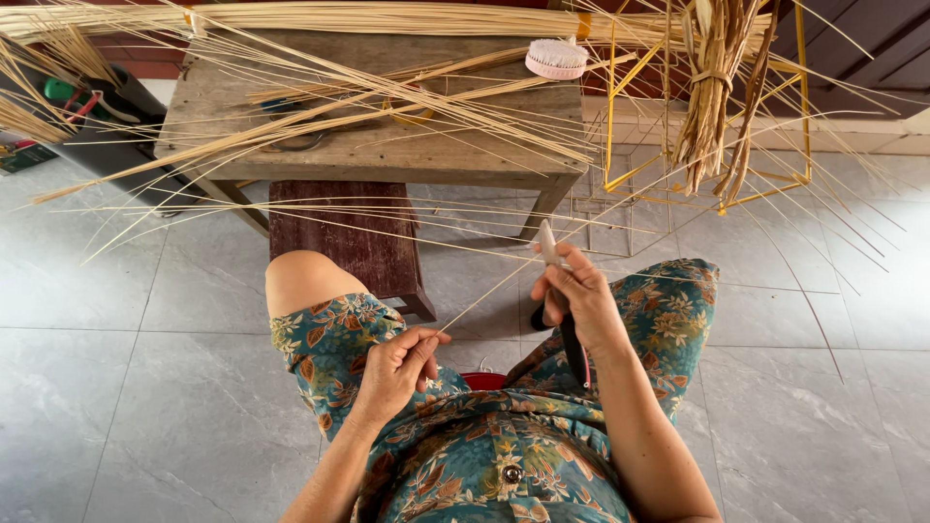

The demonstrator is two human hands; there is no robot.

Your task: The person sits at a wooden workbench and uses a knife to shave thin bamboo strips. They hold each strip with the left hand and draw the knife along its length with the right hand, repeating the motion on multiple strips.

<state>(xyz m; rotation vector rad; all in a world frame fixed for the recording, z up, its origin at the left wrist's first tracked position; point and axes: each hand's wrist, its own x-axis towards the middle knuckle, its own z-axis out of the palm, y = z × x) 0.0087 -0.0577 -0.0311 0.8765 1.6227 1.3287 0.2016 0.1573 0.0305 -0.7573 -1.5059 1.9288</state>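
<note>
I sit with a floral dress over my knees. My left hand (395,368) pinches the near end of a thin pale bamboo strip (494,291) that runs up and to the right. My right hand (576,295) grips a knife (548,242) with a dark handle, its blade pointing up and touching the strip. Many long thin bamboo strips (387,107) fan out over the wooden table (378,155) in front of me.
A dark wooden stool (354,242) stands under the table by my left knee. A pink-and-white brush (556,59) lies on the table. A yellow wire frame (707,145) with a hanging bundle of dried strips (712,97) stands right. Grey floor tiles surround me.
</note>
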